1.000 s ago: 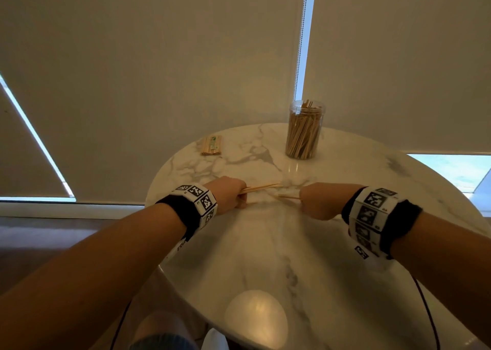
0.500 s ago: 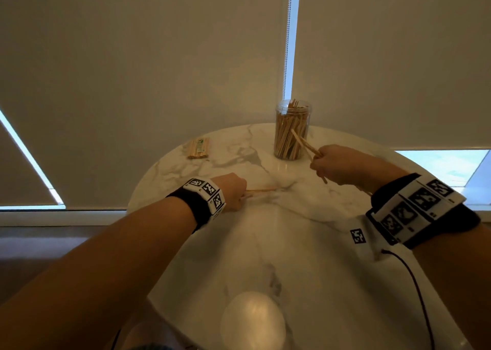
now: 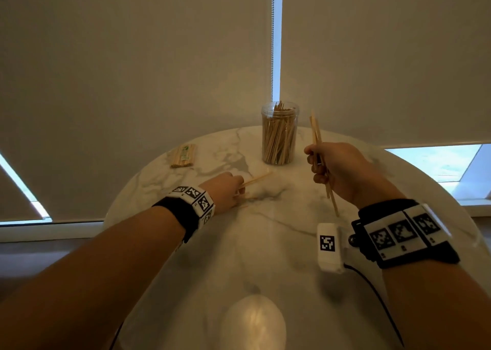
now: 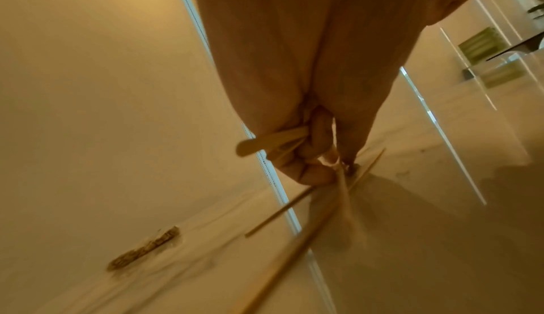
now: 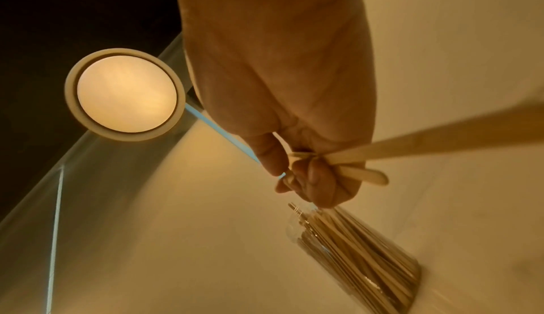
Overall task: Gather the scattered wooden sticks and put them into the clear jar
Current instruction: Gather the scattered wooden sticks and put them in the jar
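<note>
Right hand [image 3: 337,171] is raised above the counter [image 3: 265,243], just right of the jar [image 3: 279,134], fist clenched round a few sticks [image 3: 316,134] held near upright; left hand [image 3: 225,190] rests low on the counter, fingers curled round sticks, with more loose sticks [image 3: 256,179] at its fingertips. Left wrist view alone shows the flat stick ends [image 4: 265,143] poking from the left fist; right wrist view shows a round lamp [image 5: 125,94]. Jar stands upright near the far edge, packed with sticks; a banded bundle [image 3: 183,155] lies to its left.
</note>
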Action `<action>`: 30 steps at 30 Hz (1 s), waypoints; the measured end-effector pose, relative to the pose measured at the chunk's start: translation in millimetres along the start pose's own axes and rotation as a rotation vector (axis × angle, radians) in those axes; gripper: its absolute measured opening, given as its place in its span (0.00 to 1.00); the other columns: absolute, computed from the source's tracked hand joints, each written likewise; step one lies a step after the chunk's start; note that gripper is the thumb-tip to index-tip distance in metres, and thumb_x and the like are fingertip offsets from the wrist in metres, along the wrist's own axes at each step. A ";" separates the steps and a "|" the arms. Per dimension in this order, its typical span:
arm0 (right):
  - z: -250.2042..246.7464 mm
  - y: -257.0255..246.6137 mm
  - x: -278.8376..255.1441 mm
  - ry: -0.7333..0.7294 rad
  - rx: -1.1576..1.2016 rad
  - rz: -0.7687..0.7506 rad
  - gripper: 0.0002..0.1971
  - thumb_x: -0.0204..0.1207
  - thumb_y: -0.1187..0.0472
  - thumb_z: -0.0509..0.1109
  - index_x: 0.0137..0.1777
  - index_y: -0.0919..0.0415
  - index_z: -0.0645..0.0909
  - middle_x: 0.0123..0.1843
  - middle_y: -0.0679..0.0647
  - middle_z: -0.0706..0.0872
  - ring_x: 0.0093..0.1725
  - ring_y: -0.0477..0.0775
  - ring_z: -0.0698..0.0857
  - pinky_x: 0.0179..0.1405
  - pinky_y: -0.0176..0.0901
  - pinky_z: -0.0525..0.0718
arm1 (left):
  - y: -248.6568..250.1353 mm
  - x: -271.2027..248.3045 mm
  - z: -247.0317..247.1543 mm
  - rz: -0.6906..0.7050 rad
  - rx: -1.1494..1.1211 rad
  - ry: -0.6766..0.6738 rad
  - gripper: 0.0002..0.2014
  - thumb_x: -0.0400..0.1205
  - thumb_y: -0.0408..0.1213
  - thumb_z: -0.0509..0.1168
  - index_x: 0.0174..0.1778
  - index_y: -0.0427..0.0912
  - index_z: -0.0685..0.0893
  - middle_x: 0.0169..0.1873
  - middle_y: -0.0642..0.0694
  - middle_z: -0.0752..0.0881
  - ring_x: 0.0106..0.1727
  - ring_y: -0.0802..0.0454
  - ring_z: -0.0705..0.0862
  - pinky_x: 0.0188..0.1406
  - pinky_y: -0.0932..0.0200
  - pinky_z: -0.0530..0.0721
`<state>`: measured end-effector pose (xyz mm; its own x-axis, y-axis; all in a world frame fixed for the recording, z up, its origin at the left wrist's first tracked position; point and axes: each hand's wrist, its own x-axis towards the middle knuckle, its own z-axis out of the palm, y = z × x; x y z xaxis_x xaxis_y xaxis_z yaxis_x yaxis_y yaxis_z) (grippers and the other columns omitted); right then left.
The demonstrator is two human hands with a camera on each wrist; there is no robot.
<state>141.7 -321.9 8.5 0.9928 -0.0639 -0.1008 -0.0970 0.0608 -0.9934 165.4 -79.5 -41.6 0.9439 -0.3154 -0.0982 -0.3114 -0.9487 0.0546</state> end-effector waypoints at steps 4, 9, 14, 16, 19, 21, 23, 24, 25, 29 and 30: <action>-8.8 13.9 4.6 -0.052 0.169 0.030 0.06 0.84 0.65 0.61 0.50 0.66 0.79 0.32 0.54 0.74 0.25 0.47 0.68 0.20 0.39 0.65 | -2.0 -0.5 -6.9 -0.007 -0.014 -0.011 0.15 0.88 0.46 0.60 0.62 0.41 0.83 0.55 0.43 0.84 0.54 0.45 0.82 0.48 0.59 0.73; -12.8 26.4 6.1 -0.133 0.304 0.085 0.07 0.85 0.65 0.59 0.50 0.66 0.77 0.32 0.55 0.74 0.25 0.47 0.69 0.18 0.37 0.67 | -2.0 -6.6 -11.6 0.012 0.044 -0.067 0.12 0.81 0.43 0.71 0.58 0.43 0.88 0.46 0.50 0.85 0.48 0.49 0.82 0.45 0.62 0.74; -12.1 31.5 7.2 -0.191 0.433 0.154 0.11 0.86 0.62 0.56 0.46 0.63 0.77 0.34 0.55 0.75 0.27 0.49 0.71 0.25 0.39 0.70 | 3.0 -7.2 -10.5 0.017 0.042 -0.043 0.06 0.80 0.39 0.73 0.51 0.44 0.89 0.49 0.47 0.90 0.51 0.47 0.86 0.46 0.62 0.75; -10.9 32.5 5.4 -0.166 0.484 0.173 0.14 0.88 0.61 0.54 0.43 0.61 0.77 0.35 0.55 0.78 0.31 0.51 0.76 0.33 0.42 0.76 | 8.3 -7.5 -13.1 0.022 0.073 -0.059 0.06 0.80 0.38 0.73 0.51 0.44 0.89 0.48 0.46 0.89 0.49 0.48 0.85 0.45 0.62 0.76; -8.9 34.2 3.7 -0.121 0.554 0.166 0.15 0.89 0.59 0.53 0.43 0.60 0.77 0.37 0.56 0.82 0.39 0.56 0.84 0.45 0.49 0.84 | 15.9 -7.6 -14.5 0.008 0.107 -0.082 0.04 0.78 0.39 0.71 0.47 0.45 0.86 0.43 0.47 0.85 0.45 0.47 0.83 0.41 0.60 0.77; -8.2 34.5 3.7 -0.125 0.600 0.147 0.15 0.90 0.58 0.53 0.44 0.58 0.76 0.36 0.55 0.82 0.39 0.57 0.86 0.52 0.54 0.86 | 18.5 -8.1 -12.1 -0.032 0.119 -0.122 0.07 0.78 0.40 0.72 0.46 0.44 0.82 0.41 0.46 0.82 0.43 0.45 0.82 0.39 0.58 0.78; -7.2 33.6 2.3 -0.145 0.638 0.135 0.14 0.90 0.58 0.52 0.44 0.58 0.74 0.31 0.53 0.76 0.29 0.51 0.78 0.42 0.50 0.86 | 20.2 -8.7 -9.3 -0.048 0.156 -0.158 0.11 0.79 0.43 0.71 0.49 0.39 0.82 0.42 0.43 0.82 0.41 0.44 0.81 0.38 0.57 0.79; -7.0 33.3 1.4 -0.154 0.639 0.132 0.13 0.89 0.58 0.53 0.45 0.58 0.73 0.29 0.51 0.72 0.25 0.49 0.71 0.31 0.44 0.82 | 21.1 -9.2 -8.6 -0.046 0.171 -0.163 0.14 0.80 0.44 0.69 0.51 0.36 0.82 0.43 0.42 0.82 0.41 0.44 0.80 0.39 0.56 0.79; -6.7 33.0 0.7 -0.164 0.621 0.136 0.13 0.89 0.56 0.53 0.44 0.58 0.73 0.28 0.50 0.68 0.23 0.47 0.65 0.24 0.40 0.74 | 22.2 -9.8 -8.2 -0.041 0.167 -0.153 0.15 0.82 0.45 0.67 0.54 0.35 0.81 0.44 0.42 0.81 0.42 0.44 0.79 0.39 0.56 0.78; -2.9 33.0 -0.7 -0.222 0.548 0.170 0.23 0.87 0.40 0.50 0.47 0.60 0.73 0.28 0.49 0.65 0.25 0.47 0.60 0.28 0.41 0.59 | 29.3 -10.2 -15.7 0.007 -0.196 -0.012 0.10 0.87 0.45 0.59 0.53 0.40 0.75 0.43 0.48 0.85 0.41 0.48 0.81 0.37 0.57 0.76; -2.7 32.4 -0.9 -0.226 0.546 0.161 0.22 0.87 0.43 0.50 0.48 0.61 0.74 0.29 0.50 0.65 0.26 0.47 0.60 0.28 0.41 0.59 | 32.5 -8.1 -18.8 0.017 -0.391 0.023 0.08 0.87 0.43 0.59 0.53 0.41 0.75 0.42 0.49 0.88 0.41 0.49 0.83 0.37 0.57 0.81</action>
<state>137.5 -322.6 -23.7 0.9646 0.1980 -0.1742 -0.2570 0.5577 -0.7892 149.7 -107.4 -20.4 0.9425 -0.3264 -0.0718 -0.2657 -0.8623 0.4310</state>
